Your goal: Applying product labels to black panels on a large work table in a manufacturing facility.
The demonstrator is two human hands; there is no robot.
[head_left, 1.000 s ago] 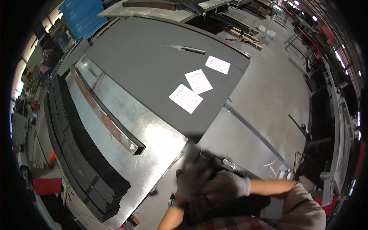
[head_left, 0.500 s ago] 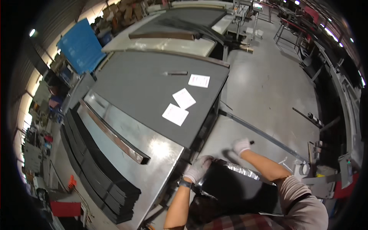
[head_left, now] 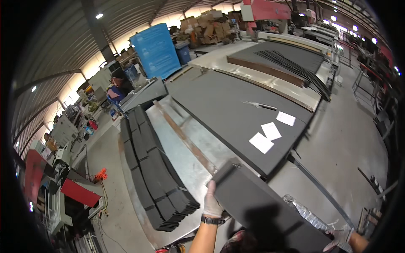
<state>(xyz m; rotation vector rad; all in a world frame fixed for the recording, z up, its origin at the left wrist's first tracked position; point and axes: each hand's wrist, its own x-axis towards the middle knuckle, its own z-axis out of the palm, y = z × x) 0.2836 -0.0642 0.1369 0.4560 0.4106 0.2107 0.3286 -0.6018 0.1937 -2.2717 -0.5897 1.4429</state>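
Gripping dark panel (head_left: pixel 265 206), left hand (head_left: pixel 212 203) far end, right hand (head_left: pixel 339 238) near, long axis upper-left to lower-right.

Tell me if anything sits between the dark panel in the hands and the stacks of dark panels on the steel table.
Nothing visible does. The left hand and right hand hold the dark panel at its two ends, above the steel table. The stacks of dark panels lie just to its left, with only bare steel between them.
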